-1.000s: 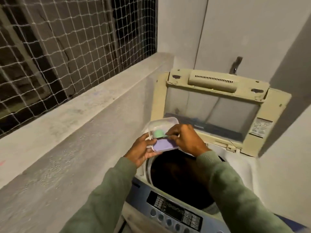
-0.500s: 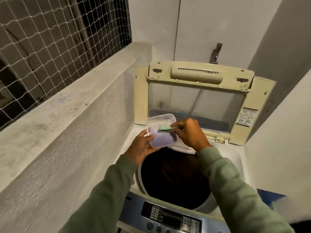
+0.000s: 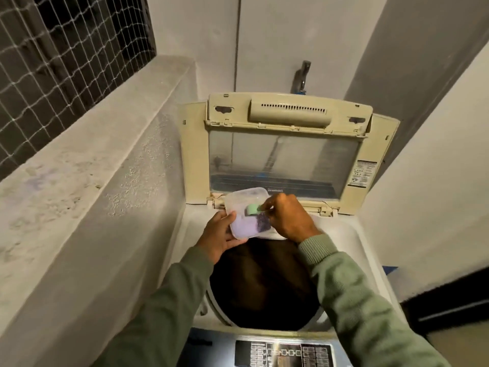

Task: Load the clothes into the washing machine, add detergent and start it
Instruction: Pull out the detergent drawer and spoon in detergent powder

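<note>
Since 1 s ago my feed has swung over: the cream top-loading washing machine [image 3: 341,234] now sits centre frame, and the green plastic scoop [image 3: 252,209] sits lower in the tub than before.

Left hand [image 3: 219,238]: fingers [image 3: 230,217] clenched on the near-left corner of the clear rectangular plastic tub [image 3: 246,197], thumb on the rim, the rest hidden underneath. The tub is tilted, far end up. Lilac detergent powder [image 3: 244,229] is banked at the low end, right against those fingers.

Right hand [image 3: 289,219]: fingers [image 3: 266,207] pinch the scoop's handle, w/ the scoop bowl just left of the fingertips, inside the tub. A dark patch in the powder just below them; can't tell if it's shadow or a hollow.

Both hands hover over the far rim of the round drum [image 3: 264,287], which lies below & nearer me than the fingers. Inside is v. dim; something brownish, can't make out what.

Beyond the fingers the hinged lid [image 3: 288,112] stands open and upright, w/ a metal tap [image 3: 301,75] on the wall above it. The control panel [image 3: 283,353] is at the bottom edge, well short of either hand. Left of the left fingers are a concrete ledge [image 3: 79,154] & white netting [image 3: 53,62].
</note>
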A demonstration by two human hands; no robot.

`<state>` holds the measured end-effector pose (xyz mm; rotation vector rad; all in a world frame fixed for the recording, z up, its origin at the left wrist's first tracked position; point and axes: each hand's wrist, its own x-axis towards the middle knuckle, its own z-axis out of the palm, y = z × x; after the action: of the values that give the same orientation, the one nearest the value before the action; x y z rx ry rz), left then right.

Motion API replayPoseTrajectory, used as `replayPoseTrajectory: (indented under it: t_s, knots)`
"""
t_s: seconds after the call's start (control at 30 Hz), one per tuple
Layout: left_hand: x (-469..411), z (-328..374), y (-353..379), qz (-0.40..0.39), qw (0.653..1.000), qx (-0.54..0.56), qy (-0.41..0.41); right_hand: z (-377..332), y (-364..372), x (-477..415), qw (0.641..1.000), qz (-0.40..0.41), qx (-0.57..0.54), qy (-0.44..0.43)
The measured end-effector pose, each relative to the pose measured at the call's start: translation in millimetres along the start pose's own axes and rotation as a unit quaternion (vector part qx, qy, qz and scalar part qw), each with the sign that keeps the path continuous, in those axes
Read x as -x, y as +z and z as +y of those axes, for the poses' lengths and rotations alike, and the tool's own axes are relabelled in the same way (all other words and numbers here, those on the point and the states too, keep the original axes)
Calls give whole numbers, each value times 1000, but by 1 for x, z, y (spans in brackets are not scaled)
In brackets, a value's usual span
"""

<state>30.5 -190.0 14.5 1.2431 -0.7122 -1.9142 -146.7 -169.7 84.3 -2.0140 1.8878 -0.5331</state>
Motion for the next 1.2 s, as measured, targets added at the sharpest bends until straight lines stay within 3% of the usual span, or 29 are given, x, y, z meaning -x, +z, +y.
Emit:
replayPoseTrajectory:
  t_s: [0.1, 0.3, 0.47, 0.87, 0.97, 1.07, 1.2]
  knots:
    - [-5, -7, -2, 10, 999, 15, -28, 2, 6, 4, 999, -42, -4, 15]
    - [-9, -5, -1, 4, 1000, 0, -28, 7, -1, -8, 999, 21, -28, -12]
    - [-13, 0, 4, 29, 998, -49, -21, 9, -1, -21, 996, -21, 62, -69]
    - [-12, 7, 16, 51, 992, -110, -44, 12, -11, -33, 985, -107, 4, -134]
    - [-10, 15, 21, 48, 989, -129, -62, 21, -10, -35, 986, -141, -31, -88]
    - [-7, 24, 28, 56, 989, -127, -58, 36, -6, -35, 982, -138, -126, 20]
    - [-8, 30, 37, 74, 987, -140, -32, 50, 1, -35, 947, -103, -262, 151]
